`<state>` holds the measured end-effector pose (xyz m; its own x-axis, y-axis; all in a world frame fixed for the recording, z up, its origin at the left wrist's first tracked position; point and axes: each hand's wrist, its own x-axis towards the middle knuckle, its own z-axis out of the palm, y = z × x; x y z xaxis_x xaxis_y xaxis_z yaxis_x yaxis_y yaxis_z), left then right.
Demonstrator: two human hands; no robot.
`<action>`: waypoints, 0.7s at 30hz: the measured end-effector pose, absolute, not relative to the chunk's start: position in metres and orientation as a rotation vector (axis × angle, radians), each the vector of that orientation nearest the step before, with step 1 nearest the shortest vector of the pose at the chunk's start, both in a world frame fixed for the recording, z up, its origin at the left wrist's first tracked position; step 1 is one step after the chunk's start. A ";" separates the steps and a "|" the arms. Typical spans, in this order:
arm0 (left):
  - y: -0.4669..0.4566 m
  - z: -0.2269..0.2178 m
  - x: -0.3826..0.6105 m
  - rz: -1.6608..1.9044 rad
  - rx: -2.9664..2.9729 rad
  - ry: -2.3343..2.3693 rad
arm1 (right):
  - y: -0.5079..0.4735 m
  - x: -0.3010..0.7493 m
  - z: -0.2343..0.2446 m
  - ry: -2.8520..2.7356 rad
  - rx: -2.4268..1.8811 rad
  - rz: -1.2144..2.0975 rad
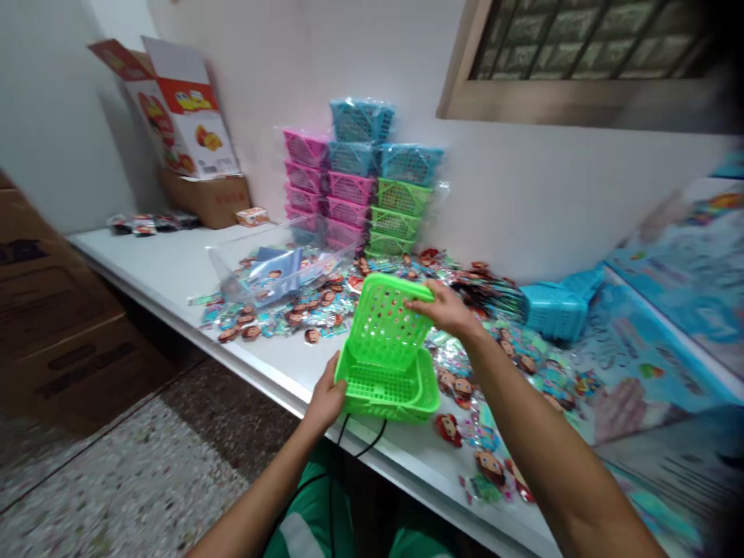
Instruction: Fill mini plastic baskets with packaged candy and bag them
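Observation:
My left hand (326,394) grips the left end of a bright green plastic basket (427,387) near the table's front edge. Pinched by its upper right corner in my right hand (446,308) is a second green basket (390,322), tilted up on its side. Its lower edge sits within the lower basket, and its perforated wall faces me. Whether the two are fully apart is hard to see. Small plastic-bagged packets with red-haired doll figures (488,465) lie to the right of the baskets and under my right forearm.
A clear plastic bin (232,275) with packets and blue sheets stands left of centre. Behind it rise stacks of wrapped pink baskets (305,147), blue baskets (412,164) and green baskets (401,198). Blue baskets (555,310) and a large printed box (668,310) are at right. Cartons (203,198) stand at far left.

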<state>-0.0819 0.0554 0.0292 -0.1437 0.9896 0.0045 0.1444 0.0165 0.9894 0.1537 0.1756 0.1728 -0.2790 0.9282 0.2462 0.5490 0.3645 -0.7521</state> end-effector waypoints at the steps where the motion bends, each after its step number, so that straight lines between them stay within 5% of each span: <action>1: 0.056 0.029 -0.083 1.227 1.248 1.436 | 0.171 0.170 0.181 -1.820 -1.245 0.625; 6: 0.061 0.031 -0.089 1.113 1.314 1.444 | 0.148 0.294 0.192 -1.327 -1.527 -0.213; 10: 0.065 0.030 -0.087 1.055 1.354 1.454 | 0.139 0.392 0.140 -1.634 -1.833 -0.670; 16: 0.067 0.034 -0.079 1.127 1.269 1.494 | 0.122 0.454 0.057 -2.120 -2.084 -0.656; 21: 0.068 0.039 -0.074 1.270 1.110 1.365 | 0.123 0.376 0.071 -2.181 -2.171 -0.480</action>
<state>-0.0735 0.0676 0.0395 -0.1542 0.9867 -0.0517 0.0194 0.0553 0.9983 0.3765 0.1229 0.0714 -0.0279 0.9720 0.2335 0.9803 -0.0191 0.1968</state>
